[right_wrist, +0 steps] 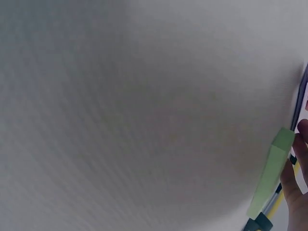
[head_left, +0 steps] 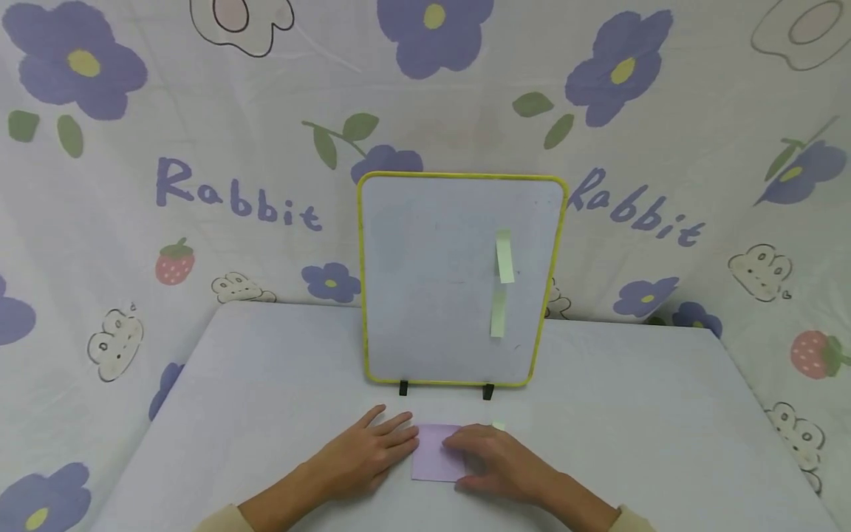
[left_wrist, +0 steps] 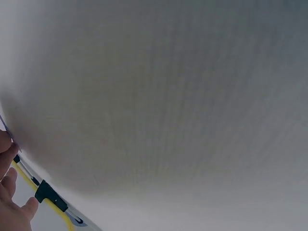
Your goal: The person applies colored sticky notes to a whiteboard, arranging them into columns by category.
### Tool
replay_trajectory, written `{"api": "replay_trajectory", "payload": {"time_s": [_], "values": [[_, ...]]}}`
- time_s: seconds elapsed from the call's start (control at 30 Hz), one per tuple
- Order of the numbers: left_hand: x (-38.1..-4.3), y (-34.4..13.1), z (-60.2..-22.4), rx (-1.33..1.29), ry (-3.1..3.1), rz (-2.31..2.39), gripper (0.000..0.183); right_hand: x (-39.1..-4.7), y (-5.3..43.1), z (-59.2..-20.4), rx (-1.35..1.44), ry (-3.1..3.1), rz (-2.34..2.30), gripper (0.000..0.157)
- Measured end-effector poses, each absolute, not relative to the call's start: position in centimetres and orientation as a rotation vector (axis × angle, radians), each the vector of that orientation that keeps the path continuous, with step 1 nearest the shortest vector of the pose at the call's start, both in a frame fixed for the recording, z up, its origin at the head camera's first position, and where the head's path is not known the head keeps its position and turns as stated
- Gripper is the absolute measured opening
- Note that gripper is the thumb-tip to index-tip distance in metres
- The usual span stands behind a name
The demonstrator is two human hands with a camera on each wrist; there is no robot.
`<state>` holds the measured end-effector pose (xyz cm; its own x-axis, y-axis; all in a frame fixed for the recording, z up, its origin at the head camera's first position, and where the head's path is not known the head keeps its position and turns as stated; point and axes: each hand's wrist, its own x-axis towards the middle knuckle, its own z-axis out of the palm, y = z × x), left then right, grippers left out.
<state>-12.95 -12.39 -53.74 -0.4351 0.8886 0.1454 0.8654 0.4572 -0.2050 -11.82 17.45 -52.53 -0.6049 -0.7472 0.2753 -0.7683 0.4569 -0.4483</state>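
A square purple sheet of paper lies flat on the white table in front of me. My left hand rests beside it, its outstretched fingertips at the sheet's left edge. Over the sheet's right part is my right hand, fingers bent, with the index fingertip on the paper and the thumb at the lower right corner. Behind the right hand, a pale green paper strip pokes out; in the right wrist view this green strip appears longer, close to the fingers. Part of the purple sheet is hidden under the right hand.
A whiteboard with a yellow frame stands upright on black feet just beyond the hands. Two pale green strips stick to its right side, one above the other. Behind the table hangs a patterned cloth.
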Motion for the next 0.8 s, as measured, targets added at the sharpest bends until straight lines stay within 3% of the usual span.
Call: {"api": "replay_trajectory", "payload": {"time_s": [0.27, 0.8], "values": [[-13.03, -12.35, -53.94, -1.515, -2.529, 0.092, 0.043, -11.91, 17.27, -53.01, 1.352, -2.66, 0.755, 0.044], [-12.96, -12.39, -53.54, -1.526, -2.539, 0.049, 0.043, -11.97, 17.37, -53.47, 1.396, -2.489, 0.785, 0.016]]}}
